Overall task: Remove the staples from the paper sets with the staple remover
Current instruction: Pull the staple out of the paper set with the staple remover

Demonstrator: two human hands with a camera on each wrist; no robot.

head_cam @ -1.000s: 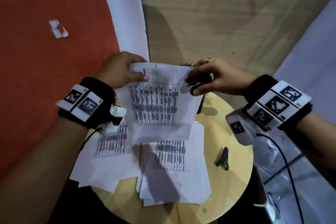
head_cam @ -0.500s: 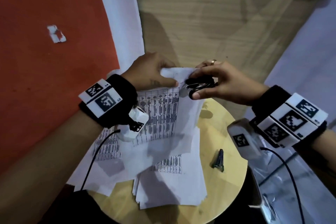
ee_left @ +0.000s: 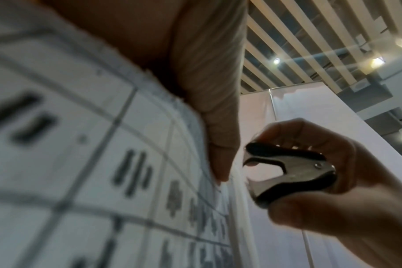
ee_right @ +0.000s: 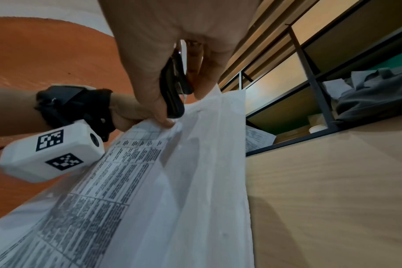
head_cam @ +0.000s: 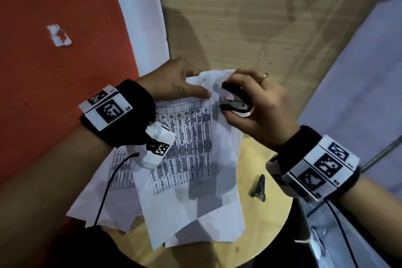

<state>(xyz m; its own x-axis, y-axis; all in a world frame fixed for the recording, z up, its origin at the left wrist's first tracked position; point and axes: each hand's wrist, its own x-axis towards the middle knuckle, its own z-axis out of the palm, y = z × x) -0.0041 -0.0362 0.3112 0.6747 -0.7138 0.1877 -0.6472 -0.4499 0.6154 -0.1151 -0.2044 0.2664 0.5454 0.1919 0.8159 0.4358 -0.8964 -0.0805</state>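
Note:
A stapled paper set printed with a table is held up above the round wooden table. My left hand pinches its top edge, thumb on the front. My right hand grips a black and metal staple remover at the set's top right corner. In the left wrist view the staple remover has its jaws apart, claws just right of the paper set edge. The right wrist view shows the staple remover between thumb and fingers above the paper set. The staple itself is not visible.
More printed sheets lie spread on the table under the held set. A small dark clip lies on the bare wood at right. Red floor is at left, a wooden panel behind, and shelves beside it.
My left hand slid right along the top edge toward the corner. The right hand turned the staple remover onto that corner. The paper set swung lower and now hangs more steeply.

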